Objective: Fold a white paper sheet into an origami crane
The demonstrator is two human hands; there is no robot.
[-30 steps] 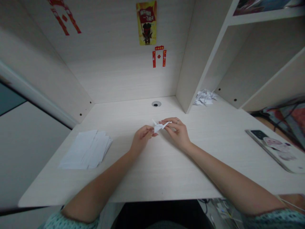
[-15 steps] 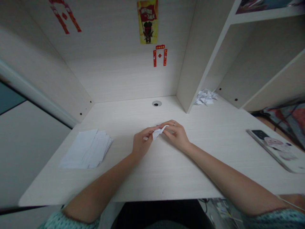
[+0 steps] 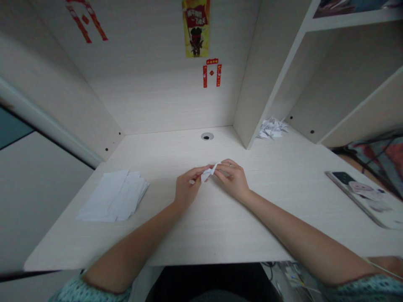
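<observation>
Frame center: fingers partly conceal the folded paper. Right edge: the phone is cropped.

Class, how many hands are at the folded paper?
2: the left hand, on the left of the paper, and the right hand, on its right; some fingertips are hidden.

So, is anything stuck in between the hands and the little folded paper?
Nothing that shows. The left hand and right hand both have fingers on the folded paper, and the white sheets lie off to the left, out of the way.
</observation>
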